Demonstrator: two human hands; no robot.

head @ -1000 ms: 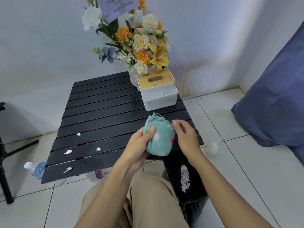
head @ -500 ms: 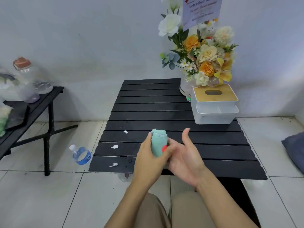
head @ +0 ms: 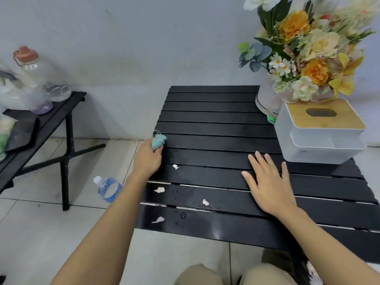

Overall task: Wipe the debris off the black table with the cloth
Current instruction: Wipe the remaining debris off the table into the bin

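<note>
A black slatted table fills the middle of the view. My left hand grips a bunched teal cloth at the table's left edge, pressed against the slats. My right hand lies flat on the table with its fingers spread. Several white scraps of debris lie on the near left slats, such as one scrap just below the cloth, another scrap near the left edge and a third scrap further right. Small water drops dot the front slats.
A white tissue box with a wooden lid and a flower bouquet stand at the table's back right. A water bottle lies on the tiled floor to the left. A black bench with plastic jars stands at far left.
My left hand carried the cloth from in front of me out to the table's left edge. My right hand let go of it and came down flat on the table. The camera moved closer.
</note>
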